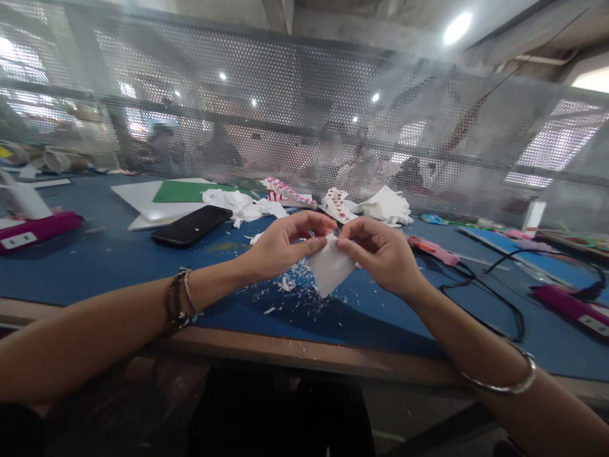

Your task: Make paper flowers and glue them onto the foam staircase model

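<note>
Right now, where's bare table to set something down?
Best: blue table between left strip, phone and left forearm. Smaller: a narrow patch between right strip and front edge. Crowded: scraps below left hand, right hand and white sheet; crumpled paper behind; pink tool rightward.

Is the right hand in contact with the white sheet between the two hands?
Touching. The head view shows the right hand pinching the white sheet near its upper edge, with no gap visible.
</note>
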`<state>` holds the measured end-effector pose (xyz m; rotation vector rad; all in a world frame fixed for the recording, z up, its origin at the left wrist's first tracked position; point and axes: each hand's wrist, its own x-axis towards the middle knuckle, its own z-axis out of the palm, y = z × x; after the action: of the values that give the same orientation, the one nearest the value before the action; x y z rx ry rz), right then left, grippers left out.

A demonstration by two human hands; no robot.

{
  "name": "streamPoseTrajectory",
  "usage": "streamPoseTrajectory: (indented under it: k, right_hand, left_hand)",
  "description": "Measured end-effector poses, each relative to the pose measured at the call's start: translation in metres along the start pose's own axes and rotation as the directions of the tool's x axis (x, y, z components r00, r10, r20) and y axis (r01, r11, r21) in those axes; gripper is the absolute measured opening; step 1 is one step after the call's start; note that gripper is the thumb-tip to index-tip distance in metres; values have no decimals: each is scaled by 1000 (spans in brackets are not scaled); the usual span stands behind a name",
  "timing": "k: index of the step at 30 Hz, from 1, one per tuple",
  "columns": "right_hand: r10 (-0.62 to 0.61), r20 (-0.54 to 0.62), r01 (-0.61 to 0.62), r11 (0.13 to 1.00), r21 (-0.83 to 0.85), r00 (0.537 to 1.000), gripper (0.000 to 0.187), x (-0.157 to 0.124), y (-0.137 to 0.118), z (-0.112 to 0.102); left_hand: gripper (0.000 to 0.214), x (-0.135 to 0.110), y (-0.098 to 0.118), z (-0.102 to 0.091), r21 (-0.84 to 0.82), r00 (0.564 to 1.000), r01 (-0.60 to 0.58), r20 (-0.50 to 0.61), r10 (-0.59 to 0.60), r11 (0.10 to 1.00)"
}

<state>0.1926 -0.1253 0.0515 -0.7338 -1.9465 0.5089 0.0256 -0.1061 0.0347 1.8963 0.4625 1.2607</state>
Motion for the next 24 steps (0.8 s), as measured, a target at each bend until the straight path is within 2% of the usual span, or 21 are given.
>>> streamPoseTrajectory:
  k: [4,8,13,17,20,24]
  right_hand:
    - [13,1,-13,998,62,1000,7,-1,2,2]
    - [-57,-48,57,998,5,997,4,-2,5,5]
    - [-164,-80,155,982,-108,983,3,-5,5,8]
    - [-226,-90,210,965,-157,970,3,-7,5,9]
    - [-260,-113,236,953,-192,959,4,-7,8,10]
    - [-309,-161,269,936,-227,937,7,-8,10,12]
  left_hand:
    - [15,1,-2,1,-101,996,76,-32,-80,992]
    - [8,2,-6,4,-228,988,132,-50,-147,965]
    - [3,3,-10,4,-302,996,62,-41,-78,951]
    - [5,3,-8,3,-266,998,-16,-59,0,964]
    - [8,2,-4,4,-142,994,-51,-103,37,988]
    - [8,-1,-1,10,-64,981,-23,-192,10,998]
